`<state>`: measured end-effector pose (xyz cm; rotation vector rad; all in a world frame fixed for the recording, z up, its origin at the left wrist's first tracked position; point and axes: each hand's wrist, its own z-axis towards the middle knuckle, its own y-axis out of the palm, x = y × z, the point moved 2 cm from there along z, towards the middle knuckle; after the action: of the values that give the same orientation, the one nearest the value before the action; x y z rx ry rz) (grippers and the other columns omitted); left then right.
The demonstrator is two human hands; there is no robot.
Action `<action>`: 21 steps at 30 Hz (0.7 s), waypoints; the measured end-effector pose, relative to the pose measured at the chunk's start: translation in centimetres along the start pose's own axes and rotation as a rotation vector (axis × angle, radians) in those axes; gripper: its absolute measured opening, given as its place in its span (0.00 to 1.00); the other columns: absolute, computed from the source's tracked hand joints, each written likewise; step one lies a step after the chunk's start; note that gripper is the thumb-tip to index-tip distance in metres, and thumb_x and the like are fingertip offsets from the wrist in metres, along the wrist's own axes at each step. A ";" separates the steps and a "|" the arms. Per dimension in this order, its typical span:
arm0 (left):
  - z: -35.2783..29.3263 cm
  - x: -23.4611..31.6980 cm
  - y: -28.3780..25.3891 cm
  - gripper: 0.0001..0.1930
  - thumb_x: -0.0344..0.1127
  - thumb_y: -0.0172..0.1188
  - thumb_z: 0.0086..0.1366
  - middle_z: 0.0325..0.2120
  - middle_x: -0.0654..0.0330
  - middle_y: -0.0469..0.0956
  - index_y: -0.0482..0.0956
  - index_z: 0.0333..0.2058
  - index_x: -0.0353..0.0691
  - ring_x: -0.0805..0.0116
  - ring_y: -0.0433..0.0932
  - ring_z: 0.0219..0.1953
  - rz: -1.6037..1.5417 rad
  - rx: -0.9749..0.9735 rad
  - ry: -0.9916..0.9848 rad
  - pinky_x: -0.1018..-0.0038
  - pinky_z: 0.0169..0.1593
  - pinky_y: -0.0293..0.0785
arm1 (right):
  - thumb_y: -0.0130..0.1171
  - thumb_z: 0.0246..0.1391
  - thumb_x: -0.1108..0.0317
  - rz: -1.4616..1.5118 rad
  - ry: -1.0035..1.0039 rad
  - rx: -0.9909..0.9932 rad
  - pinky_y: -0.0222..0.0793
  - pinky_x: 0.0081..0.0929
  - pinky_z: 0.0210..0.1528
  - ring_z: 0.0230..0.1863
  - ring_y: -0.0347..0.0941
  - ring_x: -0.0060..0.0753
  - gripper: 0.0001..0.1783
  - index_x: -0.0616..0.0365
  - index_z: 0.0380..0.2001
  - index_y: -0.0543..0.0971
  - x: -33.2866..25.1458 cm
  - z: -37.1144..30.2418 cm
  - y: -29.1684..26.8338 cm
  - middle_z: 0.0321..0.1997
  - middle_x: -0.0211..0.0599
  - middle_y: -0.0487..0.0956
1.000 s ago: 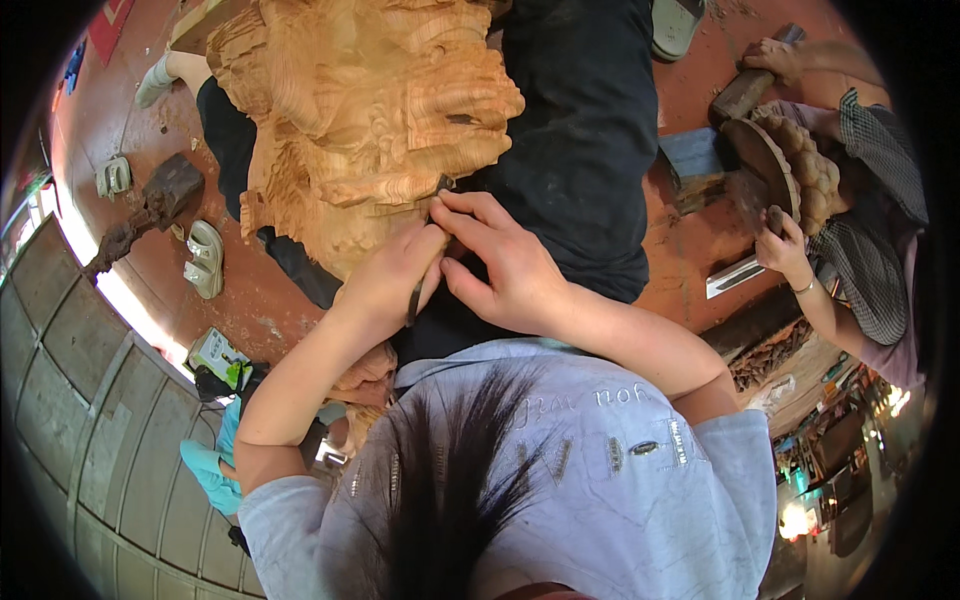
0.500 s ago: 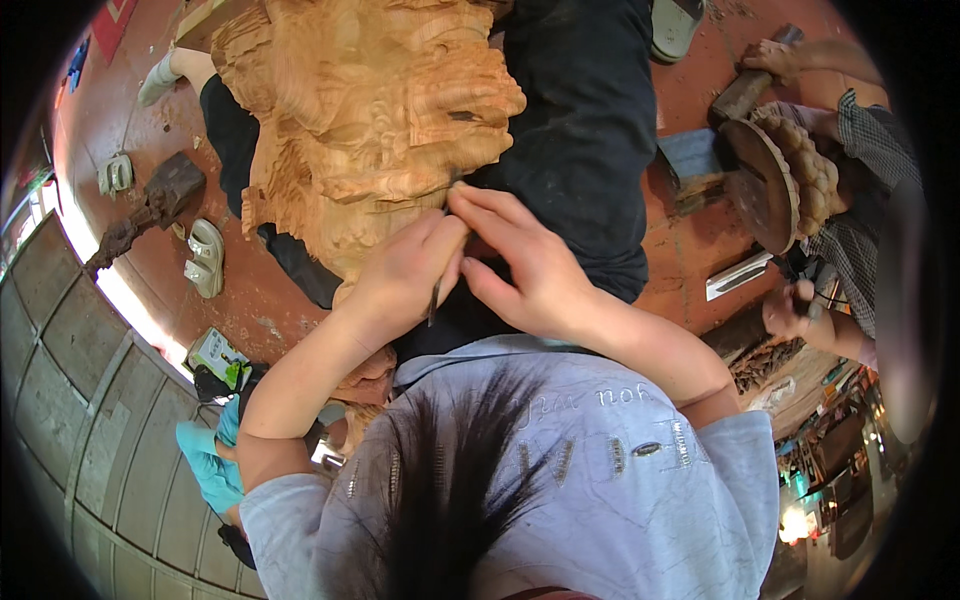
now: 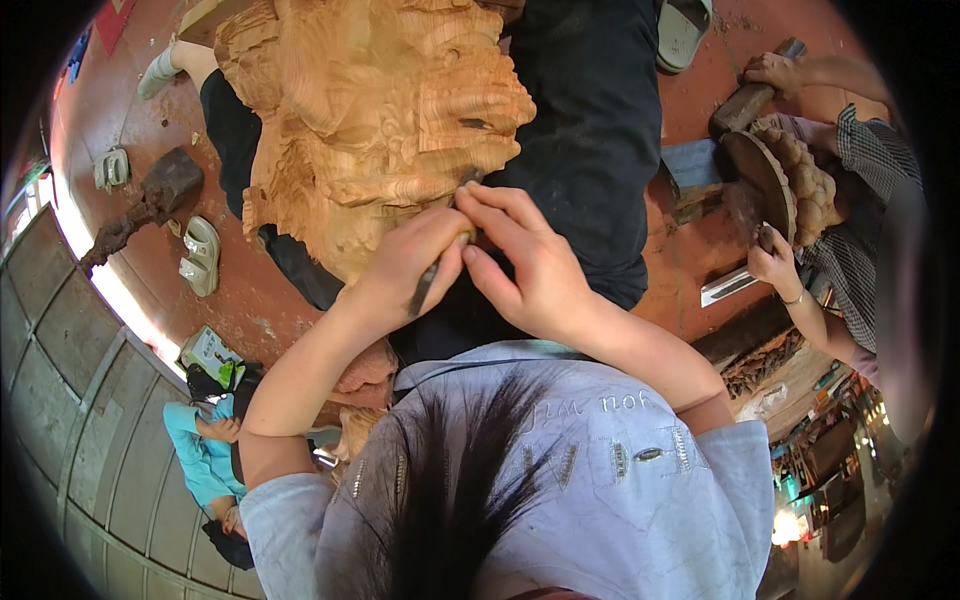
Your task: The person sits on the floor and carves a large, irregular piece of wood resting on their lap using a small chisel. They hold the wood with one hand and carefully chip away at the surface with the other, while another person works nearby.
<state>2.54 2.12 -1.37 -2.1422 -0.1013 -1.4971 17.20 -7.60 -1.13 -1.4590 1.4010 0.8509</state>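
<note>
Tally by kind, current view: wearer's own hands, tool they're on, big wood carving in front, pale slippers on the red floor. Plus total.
Wearer's hands: 2 (left hand, right hand)
Thin dark tool: 1
Large wood carving: 1
Pale slippers: 3
Total: 7

Tool (image 3: 423, 288) partly hidden; tip (image 3: 470, 177) seemingly blurred.
</note>
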 end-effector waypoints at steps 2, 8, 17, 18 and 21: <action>-0.6 -0.4 -0.1 0.06 0.24 0.55 0.64 0.33 0.50 0.75 0.74 0.40 0.34 0.49 0.76 0.37 -0.001 0.016 -0.034 0.64 0.41 0.73 | 0.59 0.58 0.66 -0.027 -0.099 0.010 0.75 0.37 0.53 0.55 0.76 0.51 0.26 0.66 0.58 0.73 0.8 0.2 0.9 0.62 0.48 0.71; 0.1 0.4 0.2 0.06 0.25 0.54 0.65 0.34 0.50 0.76 0.75 0.40 0.34 0.49 0.76 0.37 0.055 0.031 -0.013 0.64 0.41 0.73 | 0.58 0.58 0.68 -0.029 -0.096 0.037 0.76 0.37 0.51 0.54 0.76 0.53 0.23 0.65 0.56 0.75 0.3 0.5 -0.5 0.59 0.49 0.73; -0.5 0.4 -0.8 0.04 0.25 0.54 0.67 0.33 0.50 0.75 0.74 0.40 0.34 0.49 0.76 0.35 -0.042 0.046 -0.109 0.65 0.41 0.73 | 0.58 0.57 0.69 -0.086 -0.193 0.041 0.77 0.38 0.50 0.51 0.77 0.54 0.26 0.64 0.58 0.72 -0.1 0.9 0.3 0.61 0.49 0.72; 0.4 1.2 -0.8 0.04 0.26 0.54 0.68 0.32 0.51 0.75 0.74 0.39 0.34 0.51 0.75 0.34 -0.072 0.021 -0.116 0.65 0.40 0.72 | 0.58 0.56 0.72 -0.063 -0.115 0.044 0.77 0.39 0.49 0.50 0.77 0.54 0.25 0.65 0.58 0.73 -0.8 0.7 -0.4 0.60 0.50 0.72; -0.5 -0.3 -0.5 0.04 0.26 0.53 0.68 0.31 0.51 0.75 0.74 0.39 0.34 0.53 0.75 0.32 -0.100 0.033 -0.102 0.66 0.38 0.72 | 0.57 0.54 0.74 -0.122 -0.225 0.069 0.77 0.39 0.49 0.50 0.77 0.54 0.26 0.65 0.58 0.73 0.9 0.8 0.8 0.59 0.51 0.72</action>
<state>1.87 2.37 -1.34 -2.2157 -0.2710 -1.4306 16.59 -7.13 -2.31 -1.3374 1.1509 0.8526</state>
